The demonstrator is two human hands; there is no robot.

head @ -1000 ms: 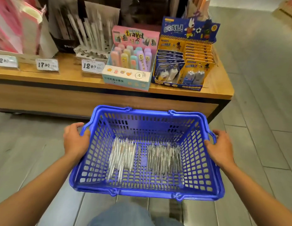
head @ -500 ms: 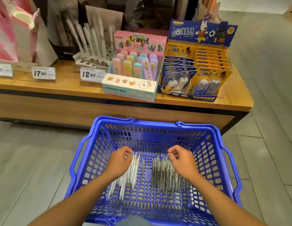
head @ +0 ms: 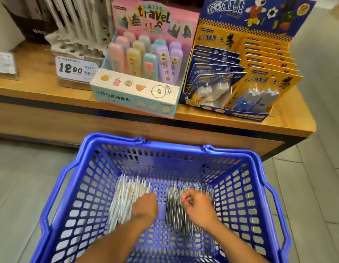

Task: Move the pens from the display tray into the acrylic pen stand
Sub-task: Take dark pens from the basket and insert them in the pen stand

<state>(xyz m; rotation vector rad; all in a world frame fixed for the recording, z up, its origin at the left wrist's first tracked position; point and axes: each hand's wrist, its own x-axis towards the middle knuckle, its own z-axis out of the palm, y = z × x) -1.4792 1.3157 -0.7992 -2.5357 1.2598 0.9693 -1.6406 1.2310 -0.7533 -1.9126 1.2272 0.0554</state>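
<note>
Both hands reach down into the blue basket [head: 74, 186]. The left hand [head: 146, 206] curls its fingers onto the pale pens [head: 123, 198] lying beneath it. The right hand [head: 200, 205], just beside, pinches among the darker pens [head: 174, 209] under it. Beyond both hands, the pen stand [head: 77, 46] sits on the wooden counter [head: 290, 114].

1. The left hand [head: 146, 207] covers part of the pale pen bundle [head: 125, 198]; its fingertips are hidden among the pens.
2. The right hand [head: 199, 205] hides part of the dark pen bundle [head: 176, 215].
3. The blue basket [head: 238, 154] is cut off by the bottom edge.
4. The acrylic pen stand [head: 77, 46] is blurred.
5. The left price tag [head: 3, 63] is cut off and unreadable.
</note>
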